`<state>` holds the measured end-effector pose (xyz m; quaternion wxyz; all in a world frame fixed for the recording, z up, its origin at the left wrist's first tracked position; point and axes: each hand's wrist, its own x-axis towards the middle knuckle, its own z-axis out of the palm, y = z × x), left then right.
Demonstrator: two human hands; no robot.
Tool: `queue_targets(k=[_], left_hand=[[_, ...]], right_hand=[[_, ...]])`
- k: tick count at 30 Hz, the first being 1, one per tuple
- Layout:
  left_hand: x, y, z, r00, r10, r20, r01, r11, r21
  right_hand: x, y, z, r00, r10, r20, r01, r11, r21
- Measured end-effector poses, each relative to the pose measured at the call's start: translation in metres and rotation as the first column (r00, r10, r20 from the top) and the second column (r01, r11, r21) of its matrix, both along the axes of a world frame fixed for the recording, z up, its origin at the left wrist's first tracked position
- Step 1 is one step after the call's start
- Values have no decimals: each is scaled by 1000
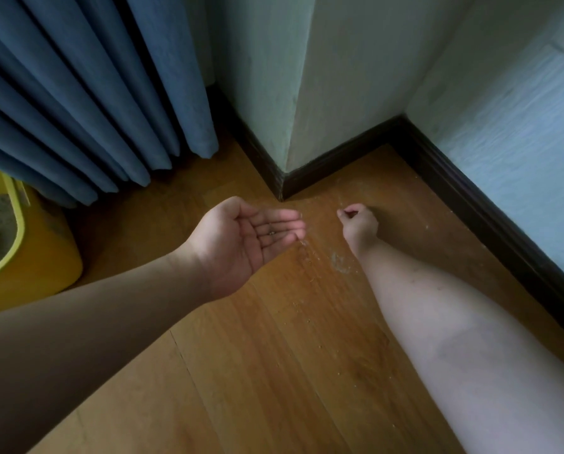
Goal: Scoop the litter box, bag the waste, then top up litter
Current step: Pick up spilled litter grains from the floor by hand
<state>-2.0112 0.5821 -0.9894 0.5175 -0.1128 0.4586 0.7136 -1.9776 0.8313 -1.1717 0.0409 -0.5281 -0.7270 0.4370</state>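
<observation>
My left hand (248, 239) is held palm up and cupped above the wooden floor, with a few small litter grains (271, 233) lying on its fingers. My right hand (359, 226) is over the floor near the wall corner, fingertips pinched together; whether a grain is between them I cannot tell. Spilled litter grains and dust (338, 265) are scattered on the floor between and below the two hands. The yellow litter box (28, 267) stands at the left edge, partly cut off, with grey litter inside it.
A blue curtain (87, 93) hangs to the floor at upper left, just behind the litter box. A wall corner with dark skirting board (282, 183) juts out right behind the hands. More skirting (490, 217) runs along the right wall.
</observation>
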Motion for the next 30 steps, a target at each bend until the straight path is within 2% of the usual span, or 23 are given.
queue_targets(k=[12, 17, 19, 21, 23, 25, 26, 28, 30], left_hand=[[-5, -20, -14, 998, 55, 33, -55, 998, -8], [-6, -31, -14, 996, 77, 39, -77, 997, 0], [-7, -35, -17, 996, 84, 42, -83, 996, -11], [-7, -39, -19, 995, 93, 42, -92, 996, -19], [-10, -43, -21, 993, 108, 39, -107, 994, -22], [-16, -49, -22, 990, 138, 34, -138, 990, -19], [-19, -52, -23, 987, 155, 36, -154, 988, -16], [-24, -58, -25, 981, 189, 44, -189, 982, -3], [-29, -62, -28, 974, 218, 57, -219, 975, 20]], right_hand=[[4, 0, -6, 990, 101, 100, -111, 989, 99], [8, -4, 8, 996, 78, 32, -79, 996, 38], [5, -10, 16, 991, 132, -23, -132, 991, 13], [-5, -25, 26, 977, 212, -34, -214, 973, -90], [-14, -47, 31, 981, 164, -107, -193, 910, -367], [-18, -72, 35, 976, -6, -216, -145, 725, -673], [-18, -83, 38, 966, -84, -245, -144, 614, -776], [-18, -105, 47, 940, -179, -291, -184, 453, -872], [-23, -125, 54, 916, -203, -346, -244, 403, -882]])
